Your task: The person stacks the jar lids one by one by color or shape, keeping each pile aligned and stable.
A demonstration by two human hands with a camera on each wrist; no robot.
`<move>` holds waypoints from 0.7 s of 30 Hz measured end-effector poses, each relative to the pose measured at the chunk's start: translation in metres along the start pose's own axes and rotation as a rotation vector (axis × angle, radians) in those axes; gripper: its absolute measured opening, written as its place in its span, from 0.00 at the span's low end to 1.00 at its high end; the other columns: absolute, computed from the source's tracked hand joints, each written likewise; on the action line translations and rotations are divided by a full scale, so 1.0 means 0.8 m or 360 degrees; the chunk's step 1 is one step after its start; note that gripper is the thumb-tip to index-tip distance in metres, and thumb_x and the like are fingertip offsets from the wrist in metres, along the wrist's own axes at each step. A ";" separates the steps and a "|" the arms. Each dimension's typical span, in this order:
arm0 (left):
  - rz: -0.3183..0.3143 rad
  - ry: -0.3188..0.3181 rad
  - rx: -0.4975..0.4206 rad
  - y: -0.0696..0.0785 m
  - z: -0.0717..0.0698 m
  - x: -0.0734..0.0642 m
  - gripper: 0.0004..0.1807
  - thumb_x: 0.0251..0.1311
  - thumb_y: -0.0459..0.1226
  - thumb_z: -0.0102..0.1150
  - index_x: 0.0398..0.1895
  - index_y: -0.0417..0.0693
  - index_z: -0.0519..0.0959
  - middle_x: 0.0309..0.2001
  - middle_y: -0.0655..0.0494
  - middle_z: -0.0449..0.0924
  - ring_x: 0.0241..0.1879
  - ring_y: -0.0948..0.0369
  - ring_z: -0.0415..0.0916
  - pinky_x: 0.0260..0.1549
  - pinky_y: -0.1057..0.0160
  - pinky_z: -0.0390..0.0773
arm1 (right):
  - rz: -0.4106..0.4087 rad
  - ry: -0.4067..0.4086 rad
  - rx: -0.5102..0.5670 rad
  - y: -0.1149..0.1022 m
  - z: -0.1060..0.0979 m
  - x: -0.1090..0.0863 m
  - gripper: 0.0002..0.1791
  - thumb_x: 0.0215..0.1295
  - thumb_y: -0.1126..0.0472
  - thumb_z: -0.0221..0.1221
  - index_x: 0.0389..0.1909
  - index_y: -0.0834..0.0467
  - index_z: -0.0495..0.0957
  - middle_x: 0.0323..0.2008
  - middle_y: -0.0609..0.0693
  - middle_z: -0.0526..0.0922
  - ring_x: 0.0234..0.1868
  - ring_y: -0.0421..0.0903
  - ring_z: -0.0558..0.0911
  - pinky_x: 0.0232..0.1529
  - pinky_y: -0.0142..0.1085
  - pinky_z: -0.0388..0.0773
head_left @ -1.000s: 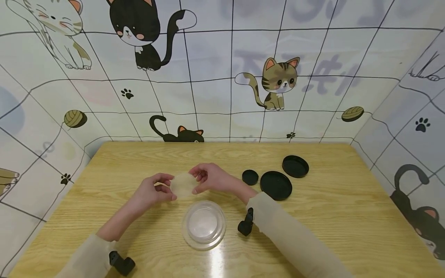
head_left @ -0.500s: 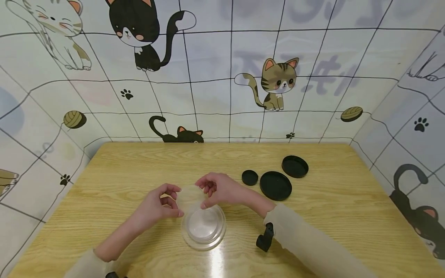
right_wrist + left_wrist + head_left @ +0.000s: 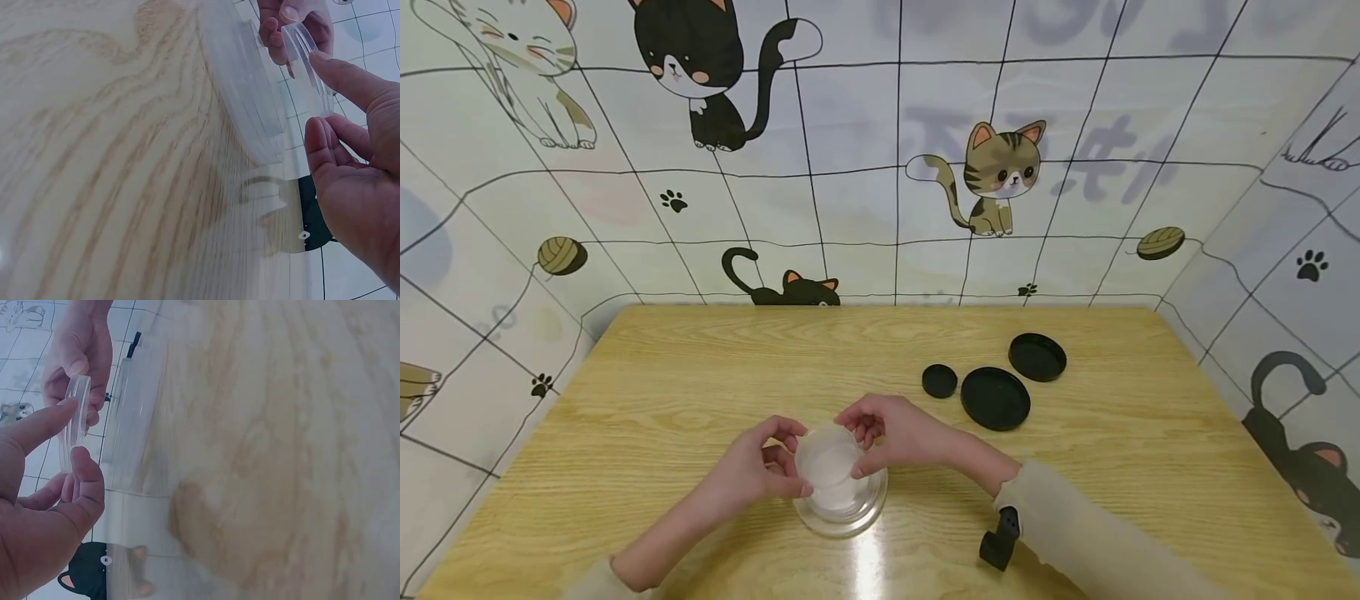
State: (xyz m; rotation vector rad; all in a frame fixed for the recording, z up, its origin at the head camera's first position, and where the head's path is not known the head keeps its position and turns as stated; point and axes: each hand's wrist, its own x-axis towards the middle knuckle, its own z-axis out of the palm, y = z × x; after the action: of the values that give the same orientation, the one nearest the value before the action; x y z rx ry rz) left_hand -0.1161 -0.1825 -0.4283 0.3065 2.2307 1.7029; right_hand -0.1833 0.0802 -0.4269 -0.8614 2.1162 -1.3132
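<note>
Both hands hold a clear, round, shallow dish (image 3: 827, 454) (image 3: 75, 419) by opposite sides of its edge. My left hand (image 3: 756, 467) pinches it at the left between thumb and fingertips, and my right hand (image 3: 901, 435) pinches the right side likewise. Directly below stands a stack of clear round dishes (image 3: 856, 523), the widest at the bottom, on the table. Both wrist views show a gap between the held dish and this stack (image 3: 240, 87). From the head view, the held dish overlaps the far part of the stack.
To the right of the hands lie three black round shallow dishes: a small one (image 3: 939, 381), a large one (image 3: 996, 399) and a medium one (image 3: 1037, 357) farther back. The wooden table (image 3: 715, 350) ends at a cloth wall (image 3: 865, 208) printed with cats.
Both hands have carried the clear dish toward the body and slightly right, from behind the stack to above it. The stack and the black dishes have stayed in place.
</note>
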 end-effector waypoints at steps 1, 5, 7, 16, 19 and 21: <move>0.0004 -0.0007 0.0000 0.000 0.002 0.000 0.36 0.45 0.26 0.79 0.59 0.31 0.70 0.45 0.44 0.70 0.34 0.58 0.78 0.30 0.66 0.80 | 0.0002 0.0001 0.0004 0.000 0.000 -0.002 0.32 0.52 0.66 0.77 0.59 0.62 0.78 0.40 0.48 0.78 0.41 0.44 0.77 0.44 0.34 0.78; 0.0004 -0.0030 0.0016 -0.003 0.007 -0.001 0.36 0.45 0.25 0.79 0.58 0.31 0.70 0.44 0.45 0.70 0.33 0.58 0.78 0.29 0.66 0.80 | 0.0004 -0.0007 0.0004 0.004 0.002 -0.008 0.31 0.52 0.66 0.78 0.58 0.62 0.79 0.40 0.48 0.78 0.41 0.44 0.77 0.44 0.34 0.78; 0.0003 -0.0032 0.0039 -0.004 0.010 -0.002 0.36 0.45 0.25 0.79 0.58 0.31 0.71 0.43 0.46 0.70 0.32 0.58 0.78 0.29 0.67 0.79 | 0.0008 -0.0012 0.0006 0.007 0.003 -0.010 0.31 0.52 0.66 0.78 0.58 0.61 0.79 0.40 0.47 0.78 0.41 0.44 0.77 0.44 0.34 0.78; 0.0035 -0.0039 0.0126 -0.008 0.016 -0.002 0.35 0.42 0.25 0.79 0.56 0.32 0.72 0.42 0.46 0.73 0.29 0.61 0.74 0.26 0.69 0.75 | 0.0024 -0.0025 -0.0009 0.009 0.006 -0.016 0.30 0.52 0.67 0.78 0.57 0.62 0.79 0.39 0.47 0.79 0.40 0.44 0.78 0.43 0.33 0.78; 0.0032 -0.0044 0.0143 -0.010 0.016 -0.001 0.35 0.41 0.25 0.80 0.56 0.32 0.73 0.42 0.46 0.73 0.29 0.61 0.74 0.26 0.69 0.75 | 0.0029 -0.0026 -0.0023 0.011 0.008 -0.016 0.30 0.51 0.67 0.78 0.57 0.62 0.79 0.39 0.47 0.79 0.39 0.44 0.78 0.42 0.32 0.78; 0.0035 -0.0051 0.0137 -0.012 0.016 0.000 0.36 0.41 0.25 0.80 0.56 0.32 0.72 0.43 0.46 0.74 0.29 0.61 0.74 0.26 0.69 0.75 | 0.0029 -0.0020 -0.0025 0.014 0.010 -0.015 0.30 0.51 0.68 0.78 0.57 0.62 0.79 0.39 0.47 0.79 0.39 0.43 0.78 0.41 0.32 0.78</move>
State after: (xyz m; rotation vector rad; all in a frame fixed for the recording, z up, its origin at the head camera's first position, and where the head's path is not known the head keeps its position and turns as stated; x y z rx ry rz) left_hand -0.1111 -0.1735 -0.4409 0.3775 2.2892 1.6042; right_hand -0.1726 0.0881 -0.4389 -0.8528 2.1224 -1.2799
